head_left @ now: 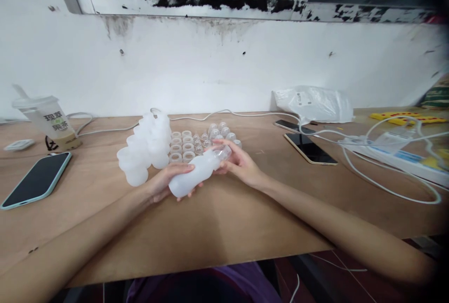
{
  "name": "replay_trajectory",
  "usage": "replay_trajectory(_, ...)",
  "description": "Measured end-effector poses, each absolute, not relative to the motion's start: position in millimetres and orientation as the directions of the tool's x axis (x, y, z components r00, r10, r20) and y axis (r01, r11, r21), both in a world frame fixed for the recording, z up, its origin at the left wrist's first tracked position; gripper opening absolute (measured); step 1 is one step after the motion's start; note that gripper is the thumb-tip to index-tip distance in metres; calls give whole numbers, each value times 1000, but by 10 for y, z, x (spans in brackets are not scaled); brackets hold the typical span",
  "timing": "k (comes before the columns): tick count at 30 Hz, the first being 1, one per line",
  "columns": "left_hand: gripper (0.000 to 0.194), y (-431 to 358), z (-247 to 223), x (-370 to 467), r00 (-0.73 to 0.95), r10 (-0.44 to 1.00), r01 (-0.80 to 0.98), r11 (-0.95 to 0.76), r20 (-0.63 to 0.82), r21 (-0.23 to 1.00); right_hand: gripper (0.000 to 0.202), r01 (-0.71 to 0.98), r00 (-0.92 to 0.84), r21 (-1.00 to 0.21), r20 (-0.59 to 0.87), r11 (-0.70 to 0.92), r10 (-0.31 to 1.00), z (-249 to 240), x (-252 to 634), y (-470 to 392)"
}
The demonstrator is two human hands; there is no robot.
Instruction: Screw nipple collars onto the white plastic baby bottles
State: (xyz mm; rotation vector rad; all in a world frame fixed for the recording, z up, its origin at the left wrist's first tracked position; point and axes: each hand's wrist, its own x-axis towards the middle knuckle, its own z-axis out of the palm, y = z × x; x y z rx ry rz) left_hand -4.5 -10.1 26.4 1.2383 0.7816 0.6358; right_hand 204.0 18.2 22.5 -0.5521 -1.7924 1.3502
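Tilted over the table, a frosted white baby bottle (192, 176) has a clear dome cap (222, 153) at its upper right end. My left hand (170, 179) is wrapped round the bottle's body, thumb on top. The fingers of my right hand (240, 165) close round the clear cap and the bottle's neck. Just behind stand rows of white collar rings (176, 148), small clear nipples (199, 145) and several clear caps (225, 131), partly hidden by my right hand. To the left is a cluster of frosted bottle bodies (149, 139) without tops.
A drink cup (56, 123) and a phone (37, 179) are at the left. Two phones (310, 147), a plastic bag (314, 103) and a power strip (393, 155) with loose white cables lie at the right. The table's front edge (196, 268) runs below my arms.
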Motion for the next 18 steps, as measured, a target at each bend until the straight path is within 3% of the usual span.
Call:
replay_trajectory(7,39,-139,261,-27,490,871,167,-41,-47,985,38,-183,-520,-940,342,289,783,233,1982,166)
replay_trajectory(12,34,-189,279,28,327,907,447,-396,266,802,42,-177,-454,-951,308,255,836,198,1935,173)
replay_trajectory(14,34,-217,285,61,314,900,494,-426,302,758,49,-182,-431,-953,299,242,852,146,1881,142)
replay_trajectory(18,30,-270,285,104,293,917,464,-385,272,798,65,-200,-529,-954,299,225,794,-4,1745,34)
